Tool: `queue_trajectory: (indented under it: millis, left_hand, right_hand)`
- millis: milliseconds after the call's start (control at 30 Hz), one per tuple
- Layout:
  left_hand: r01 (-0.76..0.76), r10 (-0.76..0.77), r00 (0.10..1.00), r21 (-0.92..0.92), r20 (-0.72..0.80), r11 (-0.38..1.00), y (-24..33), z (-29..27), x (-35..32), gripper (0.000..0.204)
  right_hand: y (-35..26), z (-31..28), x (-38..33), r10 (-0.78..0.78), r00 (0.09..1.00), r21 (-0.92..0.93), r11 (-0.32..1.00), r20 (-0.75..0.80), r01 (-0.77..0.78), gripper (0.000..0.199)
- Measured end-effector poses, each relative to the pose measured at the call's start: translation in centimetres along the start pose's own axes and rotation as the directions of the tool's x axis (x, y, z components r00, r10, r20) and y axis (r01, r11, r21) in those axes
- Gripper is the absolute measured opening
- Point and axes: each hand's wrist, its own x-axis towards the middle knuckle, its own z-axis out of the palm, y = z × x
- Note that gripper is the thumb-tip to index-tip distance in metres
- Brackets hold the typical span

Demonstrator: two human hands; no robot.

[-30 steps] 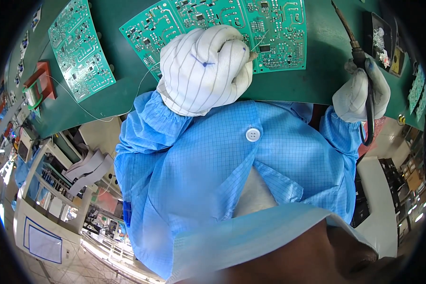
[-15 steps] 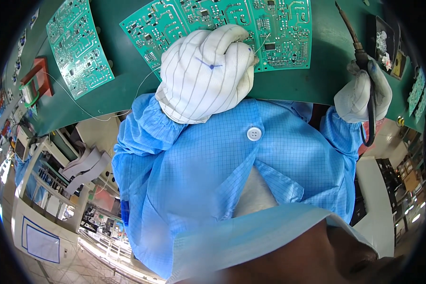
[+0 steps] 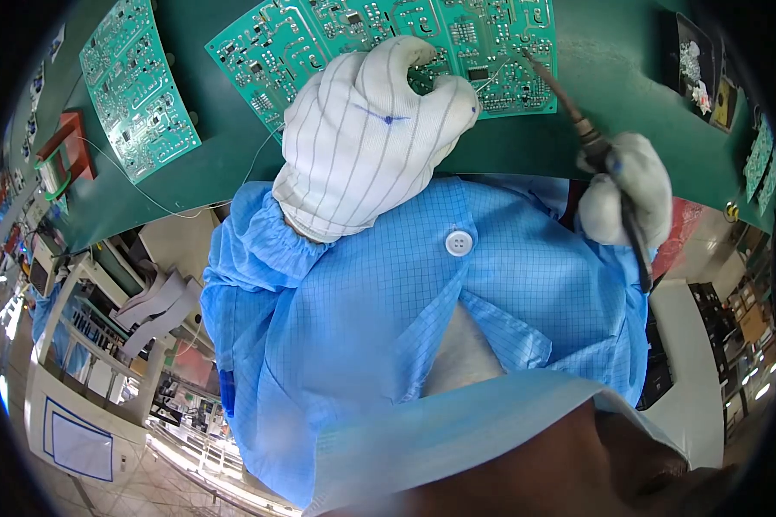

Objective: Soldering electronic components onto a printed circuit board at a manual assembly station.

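Note:
A large green circuit board [image 3: 375, 21] lies at the top middle of the green bench. My left hand [image 3: 366, 138], in a white striped glove, rests over the board's near edge with its fingers curled. Thumb and forefinger pinch a thin solder wire [image 3: 493, 77], whose end sticks out over the board. My right hand [image 3: 634, 189], also gloved and slightly blurred, is closed round the handle of a soldering iron [image 3: 564, 101]. The iron slants up to the left, its tip over the board's right part; whether it touches cannot be made out.
Another green board [image 3: 138, 86] lies at the left. Near it, a red stand [image 3: 79, 151] holds a solder spool [image 3: 52, 177], with wire trailing along the bench edge to my left hand. A dark tray [image 3: 677, 56] with whitish bits stands at the right, small boards [image 3: 760, 164] beyond.
My right hand has swung the soldering iron left and down, bringing its tip over the board. The left hand's thumb and forefinger reach slightly further right. The view has shifted a little.

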Motion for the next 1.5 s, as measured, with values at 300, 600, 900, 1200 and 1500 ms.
queue_trajectory:
  millis: [300, 600, 900, 1200, 1500]
  left_hand:
    - [0.010, -0.010, 1.000, 0.031, -0.016, 0.999, 0.0, 0.5, 0.1, 0.016]
    - [-0.013, 0.018, 0.994, 0.048, -0.107, 0.999, -0.1, 1.2, -0.1, 0.014]
    - [-0.037, 0.031, 0.990, -0.044, -0.139, 0.998, -0.6, 1.4, -0.3, 0.021]
    - [-0.011, 0.003, 0.994, -0.072, -0.109, 0.997, -0.3, 1.1, -0.6, 0.024]
    - [-0.044, 0.041, 0.994, -0.028, -0.105, 0.999, 0.2, 0.1, 0.2, 0.023]
  right_hand:
    - [-0.2, 1.2, -0.4, -0.159, 0.983, -0.223, 0.959, 0.092, 0.176, 0.036]
    - [-0.8, 1.0, -0.3, -0.129, 0.978, -0.293, 0.940, 0.164, 0.174, 0.036]
    - [-0.7, 1.2, -0.4, -0.145, 0.980, -0.322, 0.929, 0.136, 0.183, 0.036]
    - [0.6, -1.1, -1.8, 0.305, 0.807, 0.093, 0.949, -0.505, -0.300, 0.026]
    - [0.5, -2.2, -1.7, 0.041, 0.838, -0.423, 0.849, -0.544, -0.316, 0.015]
